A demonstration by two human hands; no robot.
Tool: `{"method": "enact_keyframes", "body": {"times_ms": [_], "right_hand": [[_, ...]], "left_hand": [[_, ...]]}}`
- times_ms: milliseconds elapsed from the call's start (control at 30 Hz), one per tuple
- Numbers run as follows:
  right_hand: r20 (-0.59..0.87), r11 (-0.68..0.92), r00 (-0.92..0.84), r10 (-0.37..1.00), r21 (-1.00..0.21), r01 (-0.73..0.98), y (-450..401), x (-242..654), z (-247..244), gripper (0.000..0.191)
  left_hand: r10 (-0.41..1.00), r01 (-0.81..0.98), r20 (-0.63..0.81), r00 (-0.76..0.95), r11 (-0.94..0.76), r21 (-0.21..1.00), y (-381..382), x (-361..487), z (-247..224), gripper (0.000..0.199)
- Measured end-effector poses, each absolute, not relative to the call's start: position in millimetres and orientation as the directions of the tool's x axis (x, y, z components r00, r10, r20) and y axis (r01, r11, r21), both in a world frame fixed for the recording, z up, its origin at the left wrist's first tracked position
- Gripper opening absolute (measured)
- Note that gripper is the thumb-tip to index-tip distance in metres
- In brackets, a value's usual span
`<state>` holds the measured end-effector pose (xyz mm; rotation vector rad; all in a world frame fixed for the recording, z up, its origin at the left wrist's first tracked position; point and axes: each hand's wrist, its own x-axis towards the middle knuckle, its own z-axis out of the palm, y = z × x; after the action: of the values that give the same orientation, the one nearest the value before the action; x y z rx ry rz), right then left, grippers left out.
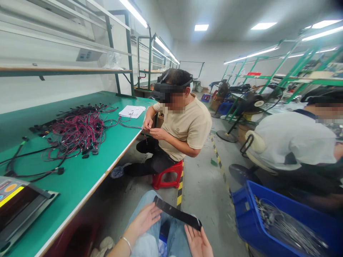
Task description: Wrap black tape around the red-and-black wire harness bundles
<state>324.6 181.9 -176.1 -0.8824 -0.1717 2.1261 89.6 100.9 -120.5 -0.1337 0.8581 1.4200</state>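
Note:
A flat black strip (177,212) stretches at a slant above my knees, with a few small light marks on its face. My left hand (146,218), palm up, has the strip's far left end at its thumb and forefinger; the other fingers are loosely extended. At the lower right end, my right hand (197,242) holds the strip between thumb and fingers, palm also turned up. Below the strip are my legs in light blue jeans (143,244).
A green worktable (112,141) at left bears a heap of red and black cables (77,130), papers (132,111) and a device (21,208). A co-worker (184,125) sits on a red stool (167,175). At right are a blue bin (242,214) and another person (284,135).

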Motion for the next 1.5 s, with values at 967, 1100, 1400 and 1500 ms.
{"method": "enact_keyframes", "body": {"times_ms": [967, 1100, 1400, 1500], "right_hand": [[-0.534, -0.635, -0.415, 0.737, -0.336, -0.696, 163.0, 314.8, -137.0, 0.032], [-0.517, -0.664, -0.459, 0.722, -0.333, -0.669, 163.8, 316.1, -134.5, 0.036], [-0.455, -0.656, -0.507, 0.732, -0.271, -0.705, 156.7, 318.2, -123.7, 0.030], [-0.463, -0.634, -0.484, 0.742, -0.254, -0.730, 157.4, 319.0, -124.4, 0.029]], "left_hand": [[0.753, -0.892, -0.647, -0.120, 0.203, 0.403, 101.5, 84.1, -121.6, 0.011], [0.763, -0.893, -0.634, -0.125, 0.192, 0.406, 100.8, 84.7, -121.1, 0.011], [0.736, -0.893, -0.660, -0.153, 0.183, 0.411, 105.0, 81.9, -123.7, 0.018], [0.718, -0.890, -0.676, -0.168, 0.184, 0.417, 106.1, 83.0, -122.8, 0.019]]}}
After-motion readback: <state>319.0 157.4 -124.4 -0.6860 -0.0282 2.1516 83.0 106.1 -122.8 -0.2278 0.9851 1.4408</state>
